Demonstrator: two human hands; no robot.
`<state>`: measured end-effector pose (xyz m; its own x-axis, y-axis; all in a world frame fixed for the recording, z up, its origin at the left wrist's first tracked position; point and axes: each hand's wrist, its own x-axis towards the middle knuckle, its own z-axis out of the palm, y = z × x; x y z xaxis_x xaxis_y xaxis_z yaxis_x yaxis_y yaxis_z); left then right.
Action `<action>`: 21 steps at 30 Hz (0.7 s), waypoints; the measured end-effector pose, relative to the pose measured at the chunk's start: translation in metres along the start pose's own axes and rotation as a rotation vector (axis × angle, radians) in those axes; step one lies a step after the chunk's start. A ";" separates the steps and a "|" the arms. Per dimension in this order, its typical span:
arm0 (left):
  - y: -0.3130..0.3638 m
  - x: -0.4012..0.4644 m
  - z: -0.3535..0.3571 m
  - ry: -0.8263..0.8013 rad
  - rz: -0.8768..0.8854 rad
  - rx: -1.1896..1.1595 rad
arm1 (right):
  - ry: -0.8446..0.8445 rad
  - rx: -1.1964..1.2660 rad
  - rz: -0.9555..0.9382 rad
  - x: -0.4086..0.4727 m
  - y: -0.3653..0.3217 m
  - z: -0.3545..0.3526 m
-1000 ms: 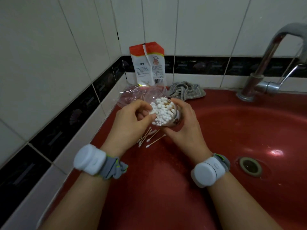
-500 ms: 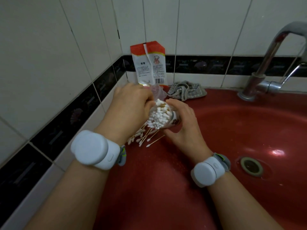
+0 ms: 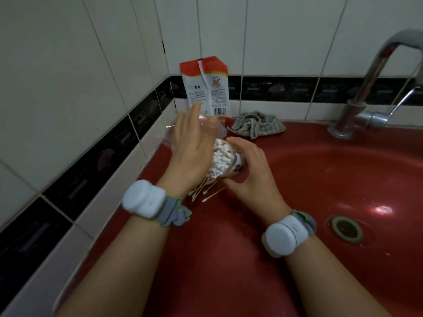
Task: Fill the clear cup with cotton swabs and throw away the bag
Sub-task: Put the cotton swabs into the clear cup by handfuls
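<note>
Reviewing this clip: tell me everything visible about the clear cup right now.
The clear cup is transparent plastic with a printed label on its side, packed with white-tipped cotton swabs. It is tilted, mouth toward the left hand, which is open with straight fingers across the mouth. The right hand grips its body above the red sink's rim. Whether its base touches the rim cannot be told.

Your right hand (image 3: 249, 170) grips the clear cup (image 3: 231, 162), tilted left at frame centre and packed with cotton swabs (image 3: 219, 160). Your left hand (image 3: 192, 147), fingers straight and blurred, is just left of the cup mouth. Loose swabs (image 3: 207, 193) lie on the red sink ledge (image 3: 206, 259) below. Clear bag (image 3: 170, 136) behind left hand. Packet (image 3: 206, 88) against tiles above; rag (image 3: 258, 125), tap (image 3: 370, 92) to the right.
</note>
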<state>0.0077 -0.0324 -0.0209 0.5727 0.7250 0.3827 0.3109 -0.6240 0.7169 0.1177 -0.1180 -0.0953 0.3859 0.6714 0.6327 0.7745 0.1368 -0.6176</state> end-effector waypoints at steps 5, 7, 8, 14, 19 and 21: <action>0.006 0.005 0.028 -0.199 0.126 0.354 | 0.016 0.053 0.061 -0.001 -0.001 0.000; 0.006 0.011 0.028 -0.262 0.100 0.268 | 0.038 0.071 0.075 -0.001 -0.001 -0.002; 0.007 0.015 0.023 -0.264 0.078 0.149 | 0.049 0.082 0.073 -0.001 -0.002 -0.004; -0.019 0.030 -0.033 0.017 -0.115 -0.076 | 0.119 0.107 0.139 0.002 0.000 -0.007; -0.056 0.025 -0.041 -0.437 -0.243 0.528 | 0.152 0.088 0.177 0.003 0.005 -0.008; -0.062 0.021 -0.036 -0.526 -0.274 0.601 | 0.151 0.082 0.185 0.003 0.006 -0.008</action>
<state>-0.0272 0.0323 -0.0362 0.6501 0.7364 -0.1874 0.7561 -0.6024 0.2557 0.1274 -0.1209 -0.0932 0.5925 0.5745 0.5647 0.6433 0.0845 -0.7609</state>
